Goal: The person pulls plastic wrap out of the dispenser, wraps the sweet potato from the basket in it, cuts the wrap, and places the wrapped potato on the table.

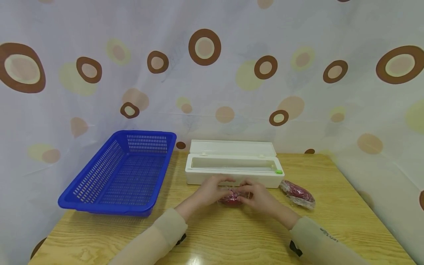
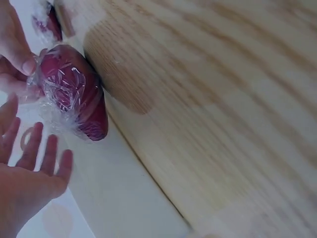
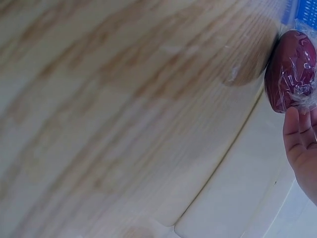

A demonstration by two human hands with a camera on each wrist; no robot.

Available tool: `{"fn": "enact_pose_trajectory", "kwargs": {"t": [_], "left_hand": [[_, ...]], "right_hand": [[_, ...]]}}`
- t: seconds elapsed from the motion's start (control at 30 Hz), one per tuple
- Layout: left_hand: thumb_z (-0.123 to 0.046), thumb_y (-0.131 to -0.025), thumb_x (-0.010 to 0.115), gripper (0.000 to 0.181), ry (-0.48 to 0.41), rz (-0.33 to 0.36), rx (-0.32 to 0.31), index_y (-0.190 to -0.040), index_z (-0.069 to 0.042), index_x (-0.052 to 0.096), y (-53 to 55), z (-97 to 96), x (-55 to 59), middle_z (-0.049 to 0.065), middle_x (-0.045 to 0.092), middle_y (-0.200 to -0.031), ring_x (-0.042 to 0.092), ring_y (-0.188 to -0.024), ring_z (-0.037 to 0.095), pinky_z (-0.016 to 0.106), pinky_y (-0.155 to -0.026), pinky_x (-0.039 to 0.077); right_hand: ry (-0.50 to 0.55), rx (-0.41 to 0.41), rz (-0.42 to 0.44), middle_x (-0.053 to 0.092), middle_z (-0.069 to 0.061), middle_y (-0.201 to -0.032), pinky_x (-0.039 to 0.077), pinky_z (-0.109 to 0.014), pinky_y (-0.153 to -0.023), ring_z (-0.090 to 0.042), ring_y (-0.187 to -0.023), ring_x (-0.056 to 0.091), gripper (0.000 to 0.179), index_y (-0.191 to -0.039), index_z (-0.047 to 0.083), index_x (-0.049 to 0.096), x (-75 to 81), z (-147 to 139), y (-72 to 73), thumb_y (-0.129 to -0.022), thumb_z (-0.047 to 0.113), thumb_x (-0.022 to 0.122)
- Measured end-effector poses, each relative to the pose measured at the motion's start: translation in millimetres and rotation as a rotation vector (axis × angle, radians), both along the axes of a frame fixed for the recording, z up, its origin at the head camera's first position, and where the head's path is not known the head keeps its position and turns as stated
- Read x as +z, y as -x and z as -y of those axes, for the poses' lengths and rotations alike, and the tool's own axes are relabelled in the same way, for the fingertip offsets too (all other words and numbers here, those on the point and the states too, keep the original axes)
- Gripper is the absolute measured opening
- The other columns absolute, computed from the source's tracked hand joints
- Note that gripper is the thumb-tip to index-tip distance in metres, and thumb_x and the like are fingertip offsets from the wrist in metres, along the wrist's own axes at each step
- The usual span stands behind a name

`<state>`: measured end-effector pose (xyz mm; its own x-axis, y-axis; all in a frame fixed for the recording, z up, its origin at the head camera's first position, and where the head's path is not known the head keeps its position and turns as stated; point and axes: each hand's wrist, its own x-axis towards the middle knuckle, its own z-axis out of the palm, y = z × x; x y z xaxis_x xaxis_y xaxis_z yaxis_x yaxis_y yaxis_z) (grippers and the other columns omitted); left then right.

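A dark red, oblong vegetable (image 2: 74, 94) wrapped in clear cling film, like a sweet potato, lies on the wooden table in front of the white box. My right hand (image 1: 260, 197) is at its right side; in the left wrist view its thumb and fingers pinch the loose film. My left hand (image 2: 37, 178) is close by on the other side, fingers spread and fairly straight. In the head view both hands partly cover the vegetable. The right wrist view shows right-hand fingers (image 3: 293, 130) touching the wrap.
Behind the hands stands a long white cling film box (image 1: 232, 178), its lid raised, with a green piece (image 1: 279, 172) at its right end. Another film-wrapped red vegetable (image 1: 299, 194) lies to the right. A blue plastic basket (image 1: 159, 184) sits at the left; a patterned curtain hangs behind.
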<state>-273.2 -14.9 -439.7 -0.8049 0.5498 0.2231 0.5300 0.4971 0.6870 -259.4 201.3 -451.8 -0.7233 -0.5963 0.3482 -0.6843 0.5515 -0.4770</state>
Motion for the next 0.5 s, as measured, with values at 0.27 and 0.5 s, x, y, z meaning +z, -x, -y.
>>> {"fn": "enact_pose_trajectory", "kwargs": {"t": [0.27, 0.5], "left_hand": [[-0.023, -0.086, 0.069, 0.009, 0.051, -0.215, 0.041, -0.089, -0.015, 0.073, -2.1, 0.6, 4.0, -0.004, 0.069, -0.093, 0.053, -0.093, 0.012, 0.026, -0.083, 0.046], [-0.019, -0.085, 0.07, 0.005, 0.092, -0.182, 0.063, -0.085, -0.015, 0.072, -1.9, 14.3, -6.1, -0.005, 0.066, -0.093, 0.053, -0.092, 0.013, 0.028, -0.084, 0.045]], "right_hand": [[0.014, -0.006, -0.017, 0.058, -0.003, -0.096, 0.048, -0.021, -0.059, -0.013, -0.074, 0.055, 0.018, -0.102, 0.01, 0.072, -3.0, -2.4, 2.6, -0.084, 0.01, 0.07], [0.054, -0.084, 0.109, 0.062, 0.002, -0.093, 0.049, -0.022, -0.064, -0.01, -0.076, 0.055, 0.027, -0.114, 0.011, 0.065, -1.8, -5.2, 1.3, -0.088, 0.015, 0.067]]}}
